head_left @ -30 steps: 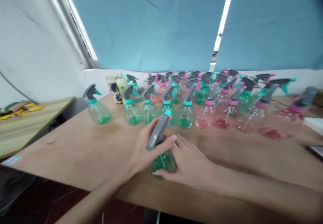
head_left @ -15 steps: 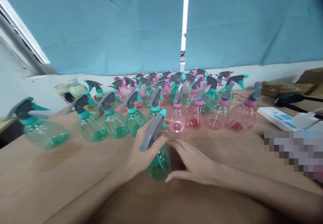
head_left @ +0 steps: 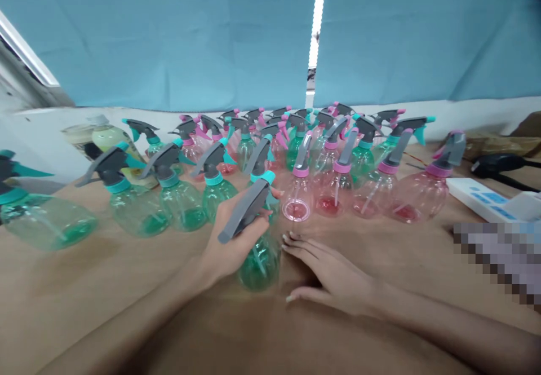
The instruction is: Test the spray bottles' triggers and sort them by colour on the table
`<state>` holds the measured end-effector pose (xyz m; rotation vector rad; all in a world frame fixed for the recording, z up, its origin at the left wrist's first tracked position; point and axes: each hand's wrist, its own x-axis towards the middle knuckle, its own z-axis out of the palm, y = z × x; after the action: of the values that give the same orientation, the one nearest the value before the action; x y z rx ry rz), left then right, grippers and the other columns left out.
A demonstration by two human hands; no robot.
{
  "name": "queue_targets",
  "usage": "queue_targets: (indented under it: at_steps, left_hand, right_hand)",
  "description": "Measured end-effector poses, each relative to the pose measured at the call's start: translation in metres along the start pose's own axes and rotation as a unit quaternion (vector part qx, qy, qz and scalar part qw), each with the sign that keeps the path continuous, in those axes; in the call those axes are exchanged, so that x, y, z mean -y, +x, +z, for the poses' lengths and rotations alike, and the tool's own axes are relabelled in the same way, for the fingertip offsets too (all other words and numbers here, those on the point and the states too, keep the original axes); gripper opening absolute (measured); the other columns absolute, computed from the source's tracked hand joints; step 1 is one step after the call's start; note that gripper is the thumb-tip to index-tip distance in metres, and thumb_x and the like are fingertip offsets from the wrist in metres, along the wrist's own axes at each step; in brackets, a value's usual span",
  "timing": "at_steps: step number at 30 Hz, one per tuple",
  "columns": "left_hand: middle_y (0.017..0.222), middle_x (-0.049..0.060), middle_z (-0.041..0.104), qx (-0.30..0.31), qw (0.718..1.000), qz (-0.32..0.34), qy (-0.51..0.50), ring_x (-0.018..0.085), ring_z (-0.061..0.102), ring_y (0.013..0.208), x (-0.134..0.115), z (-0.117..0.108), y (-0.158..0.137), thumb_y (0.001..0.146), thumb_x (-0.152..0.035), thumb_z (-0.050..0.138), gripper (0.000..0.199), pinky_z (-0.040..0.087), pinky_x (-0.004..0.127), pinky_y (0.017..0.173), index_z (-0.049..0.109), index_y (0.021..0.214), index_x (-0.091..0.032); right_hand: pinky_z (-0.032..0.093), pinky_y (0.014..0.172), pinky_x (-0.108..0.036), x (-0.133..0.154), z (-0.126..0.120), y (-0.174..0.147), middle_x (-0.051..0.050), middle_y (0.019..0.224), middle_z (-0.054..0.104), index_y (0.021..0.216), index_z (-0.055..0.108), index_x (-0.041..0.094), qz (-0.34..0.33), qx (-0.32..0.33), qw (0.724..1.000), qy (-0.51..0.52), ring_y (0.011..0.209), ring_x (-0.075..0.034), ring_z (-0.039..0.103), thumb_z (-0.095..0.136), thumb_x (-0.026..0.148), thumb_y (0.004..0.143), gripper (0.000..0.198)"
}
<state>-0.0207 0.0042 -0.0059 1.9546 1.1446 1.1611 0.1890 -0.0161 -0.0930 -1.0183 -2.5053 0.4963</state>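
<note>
My left hand (head_left: 230,245) is wrapped round the neck of a green spray bottle (head_left: 260,265) with a grey and teal trigger head. This bottle stands nearest to me, its nozzle pointing away. To its right my right hand (head_left: 333,273) hovers or rests low over the table, holding nothing, with the thumb spread from the fingers; its fingertips are a little apart from the bottle. Just beyond stand a row of green spray bottles (head_left: 183,206) on the left and pink spray bottles (head_left: 298,192) on the right.
More green and pink spray bottles crowd behind the front row on the brown table (head_left: 177,301). A pale bottle (head_left: 112,138) stands at the back left. At the right lie a white power strip (head_left: 482,200), a black object (head_left: 499,163) and a cardboard box (head_left: 499,145).
My right hand has drawn slightly away from the held spray bottle, opening a gap. My left hand keeps its grip. The camera view has shifted a little.
</note>
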Motion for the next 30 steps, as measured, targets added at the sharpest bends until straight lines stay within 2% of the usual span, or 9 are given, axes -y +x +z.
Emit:
queue_targets:
  at_steps: [4, 10, 14, 18, 24, 27, 30]
  left_hand:
    - [0.067, -0.003, 0.060, 0.006, 1.000, 0.004, -0.002, 0.017, 0.054, 0.055, 0.0019, 0.0013, 0.0012, 0.076, -0.020, 0.052, 0.037, 0.047, 0.030, 0.060, 0.064, 0.110, -0.028]
    - [0.071, -0.004, 0.058, 0.010, 0.999, 0.030, -0.019, 0.015, 0.054, 0.059, 0.0015, 0.0033, 0.0024, 0.074, -0.014, 0.052, 0.037, 0.051, 0.030, 0.070, 0.065, 0.106, -0.026]
    - [0.069, -0.004, 0.056, 0.003, 0.999, 0.033, -0.016, 0.014, 0.052, 0.057, 0.0046, 0.0053, 0.0013, 0.075, -0.016, 0.052, 0.031, 0.051, 0.030, 0.070, 0.064, 0.102, -0.026]
    - [0.073, -0.002, 0.059, -0.004, 1.000, 0.025, 0.000, 0.016, 0.054, 0.060, 0.0054, 0.0055, 0.0003, 0.076, -0.019, 0.052, 0.027, 0.050, 0.032, 0.069, 0.063, 0.101, -0.025]
    - [0.075, -0.002, 0.061, 0.012, 0.999, 0.042, 0.002, 0.018, 0.058, 0.067, 0.0003, 0.0008, 0.0022, 0.072, -0.017, 0.052, 0.025, 0.051, 0.032, 0.071, 0.064, 0.093, -0.025]
    - [0.081, -0.001, 0.063, 0.030, 0.998, 0.044, -0.016, 0.020, 0.061, 0.072, 0.0011, -0.0006, 0.0012, 0.072, -0.015, 0.051, 0.030, 0.051, 0.033, 0.074, 0.065, 0.096, -0.025]
    - [0.079, -0.001, 0.063, 0.019, 0.999, 0.020, -0.023, 0.021, 0.060, 0.072, 0.0031, 0.0000, -0.0002, 0.072, -0.016, 0.053, 0.029, 0.050, 0.036, 0.076, 0.066, 0.095, -0.027]
  right_hand:
    - [0.034, 0.111, -0.050, -0.0026, 0.0020, -0.0015, -0.016, 0.146, 0.044, 0.140, 0.044, 0.012, -0.006, -0.001, 1.000, -0.005, 0.136, -0.028, 0.038, 0.058, 0.061, 0.082, 0.077]
    - [0.035, 0.111, -0.049, -0.0039, 0.0028, -0.0044, -0.016, 0.146, 0.043, 0.139, 0.045, 0.011, -0.002, -0.002, 1.000, -0.019, 0.136, -0.028, 0.039, 0.057, 0.057, 0.085, 0.072]
    - [0.035, 0.111, -0.047, -0.0066, 0.0040, -0.0066, -0.016, 0.147, 0.041, 0.140, 0.041, 0.010, -0.011, -0.007, 0.999, -0.037, 0.137, -0.027, 0.037, 0.055, 0.054, 0.088, 0.070]
    - [0.035, 0.110, -0.050, -0.0079, 0.0046, -0.0074, -0.014, 0.147, 0.043, 0.142, 0.039, 0.016, -0.014, -0.013, 1.000, -0.019, 0.136, -0.027, 0.038, 0.056, 0.051, 0.087, 0.068]
    - [0.039, 0.107, -0.051, -0.0069, 0.0049, -0.0080, -0.016, 0.145, 0.044, 0.146, 0.030, 0.016, 0.011, -0.027, 1.000, -0.009, 0.133, -0.029, 0.043, 0.057, 0.051, 0.086, 0.075]
    - [0.040, 0.105, -0.052, -0.0057, 0.0040, -0.0077, -0.016, 0.145, 0.045, 0.147, 0.028, 0.018, 0.019, -0.029, 0.999, -0.001, 0.132, -0.030, 0.044, 0.058, 0.051, 0.085, 0.076]
    - [0.040, 0.106, -0.052, -0.0042, 0.0026, -0.0069, -0.017, 0.144, 0.046, 0.145, 0.031, 0.016, 0.021, -0.026, 0.999, -0.002, 0.131, -0.030, 0.045, 0.058, 0.052, 0.085, 0.075]
